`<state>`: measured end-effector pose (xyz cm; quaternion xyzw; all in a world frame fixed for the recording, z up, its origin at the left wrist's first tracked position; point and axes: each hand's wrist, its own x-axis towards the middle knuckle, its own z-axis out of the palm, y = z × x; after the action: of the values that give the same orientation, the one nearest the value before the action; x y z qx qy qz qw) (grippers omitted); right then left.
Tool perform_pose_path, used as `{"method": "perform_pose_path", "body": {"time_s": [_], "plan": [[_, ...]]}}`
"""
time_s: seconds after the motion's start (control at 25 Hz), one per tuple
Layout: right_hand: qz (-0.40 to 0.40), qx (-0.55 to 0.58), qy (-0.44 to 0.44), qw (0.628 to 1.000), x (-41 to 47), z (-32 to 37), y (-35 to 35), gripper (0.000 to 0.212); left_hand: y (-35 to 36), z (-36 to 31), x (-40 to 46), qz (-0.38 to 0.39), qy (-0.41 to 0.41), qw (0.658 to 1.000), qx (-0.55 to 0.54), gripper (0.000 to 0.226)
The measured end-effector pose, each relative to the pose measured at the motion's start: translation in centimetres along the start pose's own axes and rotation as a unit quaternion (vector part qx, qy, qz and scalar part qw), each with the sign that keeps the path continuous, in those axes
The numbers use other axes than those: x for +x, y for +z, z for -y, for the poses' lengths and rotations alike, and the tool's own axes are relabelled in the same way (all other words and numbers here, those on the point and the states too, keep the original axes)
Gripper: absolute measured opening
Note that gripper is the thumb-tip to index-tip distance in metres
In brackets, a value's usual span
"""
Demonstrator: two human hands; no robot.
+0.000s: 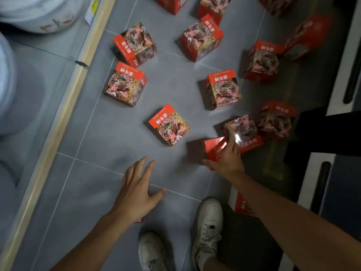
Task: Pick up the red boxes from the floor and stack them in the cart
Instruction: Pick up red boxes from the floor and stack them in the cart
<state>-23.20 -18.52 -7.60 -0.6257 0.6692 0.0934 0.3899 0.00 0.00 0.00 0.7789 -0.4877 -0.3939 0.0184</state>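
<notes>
Head view caught the right hand (pixel 224 159) gripping a red box (pixel 213 149) amid crowding boxes (pixel 169 124), left hand (pixel 136 184) spread, holding nothing, over bare floor (pixel 109 133).

The single head view looks steeply down from standing height onto the grey tiled floor (pixel 109 145), both forearms reaching forward.

The red boxes (pixel 169 125) carry upside-down Chinese characters on their red bands; too blurred to read.
</notes>
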Motion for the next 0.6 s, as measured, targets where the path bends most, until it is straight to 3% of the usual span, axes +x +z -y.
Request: {"method": "perform_pose_path", "body": {"time_s": [0.12,0.32,0.6], "plan": [[-0.019,0.065,0.054,0.996,1.4,-0.9,1.7,0.143,1.4,1.4,0.6,-0.02,0.004,1.0,0.002,0.099],[-0.002,0.013,0.076,0.997,0.3,-1.2,2.2,0.114,2.2,4.0,-1.0,-0.061,-0.04,0.996,-0.048,0.102],[0.032,-0.017,-0.001,0.999,-4.9,1.3,-0.8,0.11,5.1,6.6,-3.5,-0.05,-0.24,0.958,-0.149,0.124]]}}
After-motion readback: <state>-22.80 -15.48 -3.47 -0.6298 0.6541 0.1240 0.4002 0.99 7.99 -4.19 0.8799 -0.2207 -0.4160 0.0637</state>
